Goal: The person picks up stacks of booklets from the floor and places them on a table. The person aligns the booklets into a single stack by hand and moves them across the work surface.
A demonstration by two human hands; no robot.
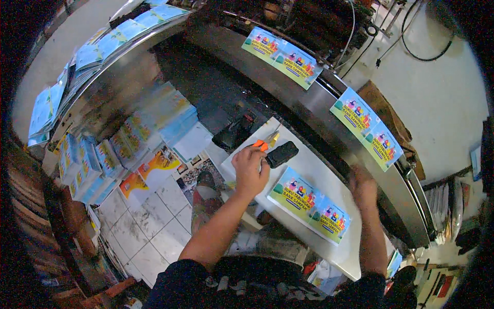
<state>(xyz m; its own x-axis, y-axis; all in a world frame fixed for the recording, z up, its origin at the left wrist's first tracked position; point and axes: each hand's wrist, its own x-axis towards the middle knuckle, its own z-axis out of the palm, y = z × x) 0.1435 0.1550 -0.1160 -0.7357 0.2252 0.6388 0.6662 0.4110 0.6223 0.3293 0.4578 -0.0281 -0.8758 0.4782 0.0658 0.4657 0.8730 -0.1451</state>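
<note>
The floor (167, 226) was made of white tiles with dark smudges on them. A long gray metal ledge (226, 38) curved across the room, and two bright printed sheets (280, 55) lay along it, one after the other. More blue sheets (103, 49) lay in a long overlapping row on a metal shelf at the far left. Under that shelf, many stacks of printed paper (105, 159) stood close together. A black cord (427, 57) lay in a loop on the pale ground at the top right.

In front of the person was a white table (319, 172). A blue, green and yellow sheet (309, 206) lay flat on it, between the two arms, with little cartoon people on it. Just past the left hand was a tool with orange handles (263, 144), and a small black thing (282, 154) lay right beside it.

The left hand (250, 167) was over the table with its fingers bent at the orange handles. I cannot tell if they were pinching them. The right hand (363, 186) was a blur between the table and the ledge. I cannot tell if it was spread or holding something.
</note>
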